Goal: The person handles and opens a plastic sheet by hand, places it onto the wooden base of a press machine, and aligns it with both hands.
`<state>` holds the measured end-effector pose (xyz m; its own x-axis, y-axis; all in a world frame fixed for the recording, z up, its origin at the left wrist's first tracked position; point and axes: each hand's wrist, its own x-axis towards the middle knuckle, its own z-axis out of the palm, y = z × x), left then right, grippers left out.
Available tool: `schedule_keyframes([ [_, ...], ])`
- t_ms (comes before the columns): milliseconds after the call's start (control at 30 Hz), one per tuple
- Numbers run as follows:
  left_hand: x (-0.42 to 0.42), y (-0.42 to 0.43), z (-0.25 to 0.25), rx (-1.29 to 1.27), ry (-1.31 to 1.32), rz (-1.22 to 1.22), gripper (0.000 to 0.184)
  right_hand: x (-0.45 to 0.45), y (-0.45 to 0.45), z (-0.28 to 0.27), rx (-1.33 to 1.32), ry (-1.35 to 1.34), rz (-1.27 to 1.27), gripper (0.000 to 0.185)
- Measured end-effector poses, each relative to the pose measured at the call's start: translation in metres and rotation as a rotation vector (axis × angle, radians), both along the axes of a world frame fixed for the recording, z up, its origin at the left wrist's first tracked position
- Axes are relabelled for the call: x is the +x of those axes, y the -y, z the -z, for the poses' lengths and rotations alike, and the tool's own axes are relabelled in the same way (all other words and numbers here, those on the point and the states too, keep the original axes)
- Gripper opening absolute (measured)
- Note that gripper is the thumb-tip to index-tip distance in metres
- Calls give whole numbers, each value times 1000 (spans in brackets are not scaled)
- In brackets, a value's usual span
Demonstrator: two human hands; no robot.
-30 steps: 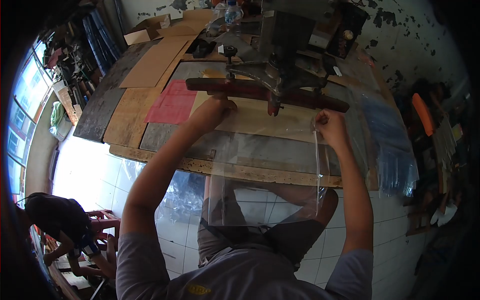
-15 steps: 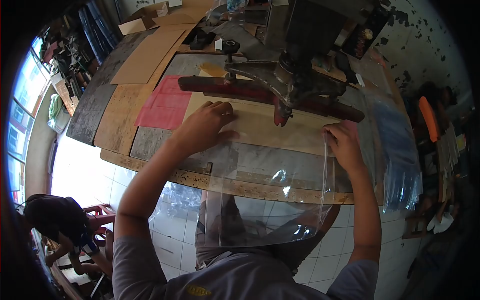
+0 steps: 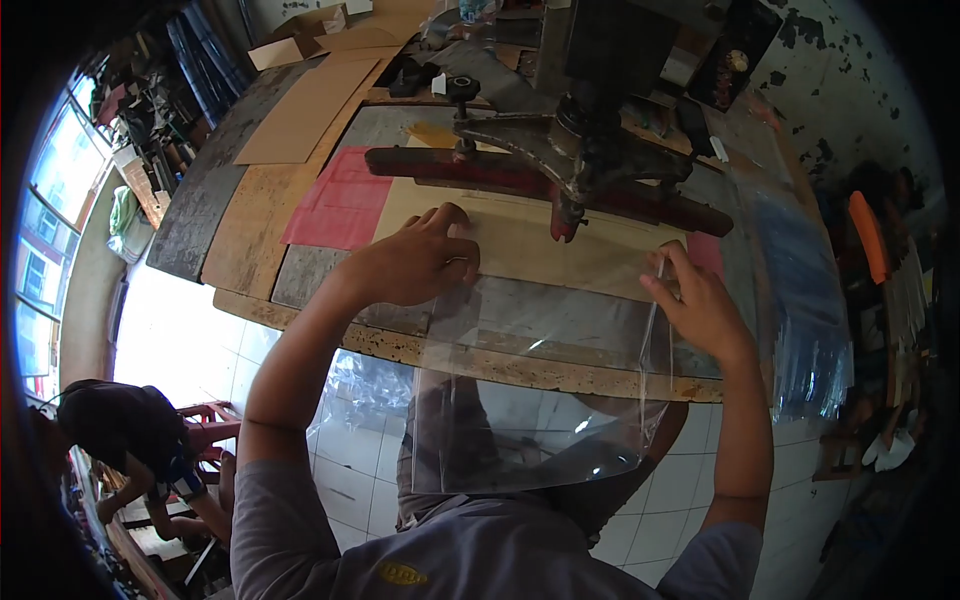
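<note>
A clear plastic sheet (image 3: 530, 430), folded or layered along its right side, lies over the table's front edge and hangs above my lap. My left hand (image 3: 425, 258) is at its upper left, fingers curled and the thumb closed towards the index finger at the sheet's edge. At the upper right corner is my right hand (image 3: 700, 305), its thumb and index finger apart beside the plastic. Just beyond both hands lies a tan sheet (image 3: 510, 235) on the press bed. Above it hangs the red and dark metal bar (image 3: 470, 170) of a press.
Pink sheets (image 3: 340, 200) show at the left of the bed. A stack of clear plastic pieces (image 3: 810, 300) hangs over the table's right side. Cardboard (image 3: 305, 110) lies at the back left. Another person (image 3: 125, 440) sits bent over at the lower left.
My left fingers have curled in towards the thumb. My right thumb and index finger have spread apart from a pinch at the plastic's corner. The view has shifted slightly.
</note>
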<state>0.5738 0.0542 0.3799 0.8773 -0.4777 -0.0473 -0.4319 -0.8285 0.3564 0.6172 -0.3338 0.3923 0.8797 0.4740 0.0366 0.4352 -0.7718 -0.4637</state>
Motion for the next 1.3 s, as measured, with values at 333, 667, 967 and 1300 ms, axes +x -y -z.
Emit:
schedule_keyframes([
  [333,-7,6,-5,11,40,-42,50,3,21,9,68,3,-90,36],
  [667,-20,17,49,175,455,-52,50,-13,20,36,177,119,-6,35],
  [967,-25,16,35,33,324,-40,53,-9,25,46,149,163,-32,61],
  [1300,-20,13,35,38,345,-30,44,-5,25,47,94,180,-18,63],
])
